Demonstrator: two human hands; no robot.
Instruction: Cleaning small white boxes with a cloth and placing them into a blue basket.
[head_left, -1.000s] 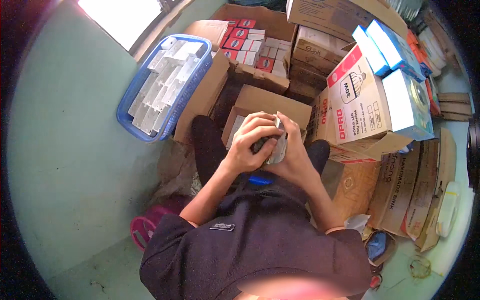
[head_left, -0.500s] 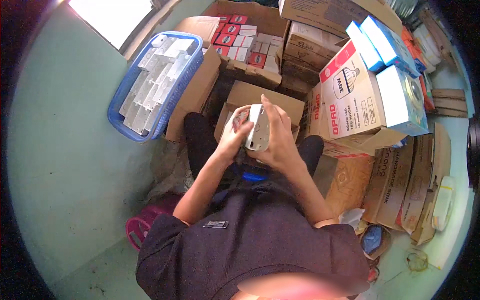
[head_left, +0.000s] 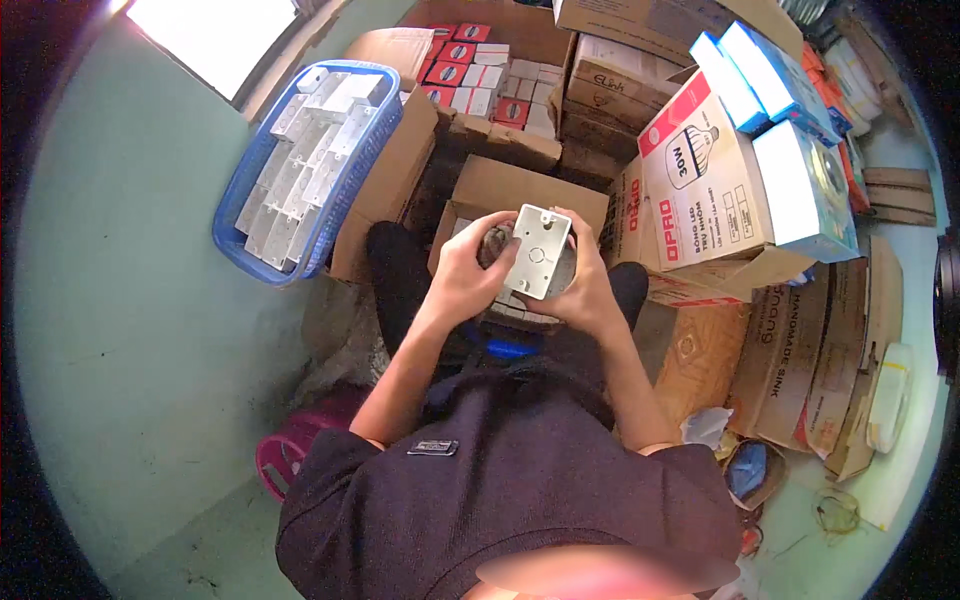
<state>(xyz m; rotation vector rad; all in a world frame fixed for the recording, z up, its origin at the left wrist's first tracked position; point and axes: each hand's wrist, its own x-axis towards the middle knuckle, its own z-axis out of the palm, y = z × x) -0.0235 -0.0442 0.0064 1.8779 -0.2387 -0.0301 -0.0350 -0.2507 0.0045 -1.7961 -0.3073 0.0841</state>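
Observation:
A white rectangular electrical back box (head_left: 540, 252) is held between both hands above my lap, its open side tilted up so the inside floor shows. My right hand (head_left: 592, 290) grips its right and lower edge. My left hand (head_left: 468, 272) is closed around a greyish-brown rag (head_left: 494, 242), with the thumb against the box's left side. More of the cloth shows behind the box. Under my hands stands an open cardboard carton (head_left: 520, 182) with several white boxes partly visible inside, mostly hidden by my hands.
On the left, a blue plastic basket (head_left: 226, 222) holds several white back boxes. Behind is a carton of red-and-white small packages (head_left: 455, 75). A printed lamp carton (head_left: 700, 185) with blue-and-white boxes on top stands right. A pink basket (head_left: 275, 465) sits low left.
The back box has turned from its side to show its open face toward me. My right hand has moved from its top to the right and lower edge.

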